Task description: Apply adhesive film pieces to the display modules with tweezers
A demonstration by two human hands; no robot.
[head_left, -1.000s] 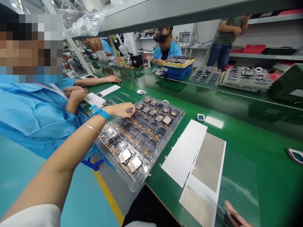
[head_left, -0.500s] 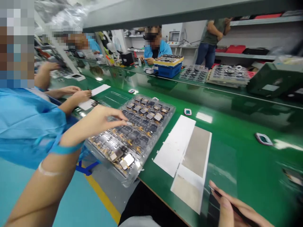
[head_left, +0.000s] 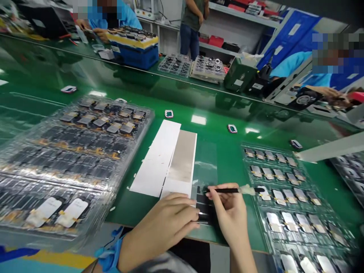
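While a small black part (head_left: 205, 209) is held down by joined fingers of the left hand (head_left: 165, 222), a thin black stick (head_left: 227, 190), pinched by fingers of the right hand (head_left: 230, 218) just above it, is held crosswise, tip pointed right.

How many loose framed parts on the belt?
5 framed parts: one far left; one peeking over the left tray; one above the white sheet; one mid-belt; one near the right tray. Others may hide.
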